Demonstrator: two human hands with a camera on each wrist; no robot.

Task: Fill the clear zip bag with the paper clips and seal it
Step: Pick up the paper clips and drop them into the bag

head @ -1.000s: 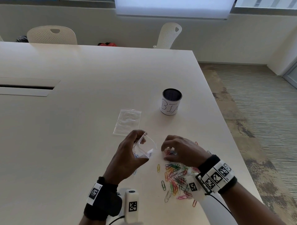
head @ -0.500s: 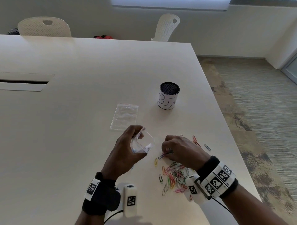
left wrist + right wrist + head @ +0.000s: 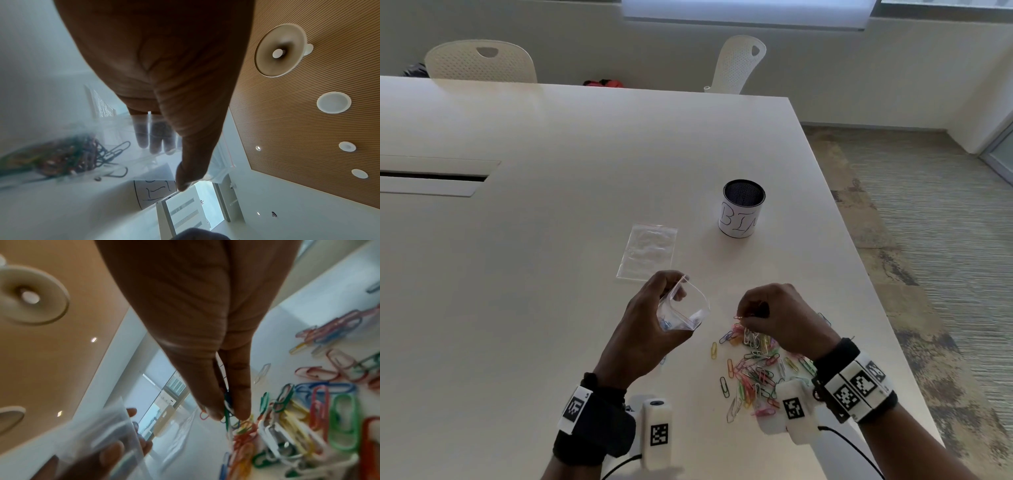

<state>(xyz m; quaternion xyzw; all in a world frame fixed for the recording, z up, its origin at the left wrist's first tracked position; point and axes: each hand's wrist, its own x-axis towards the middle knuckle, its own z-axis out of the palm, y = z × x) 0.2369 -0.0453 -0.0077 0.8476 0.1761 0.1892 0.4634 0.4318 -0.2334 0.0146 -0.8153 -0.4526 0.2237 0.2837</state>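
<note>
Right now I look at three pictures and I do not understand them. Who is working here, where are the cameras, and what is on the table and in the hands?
No machine works here: a person uses two bare hands and wears three cameras. The wide picture comes from the head; the two close ones come from the wrists, looking along the fingers.

The left hand holds a clear zip bag with its mouth open; some clips already lie inside. The right hand pinches a few paper clips just above the coloured pile of clips on the white table.

Farther back lie a second flat bag and a mesh cup with a paper label.
</note>
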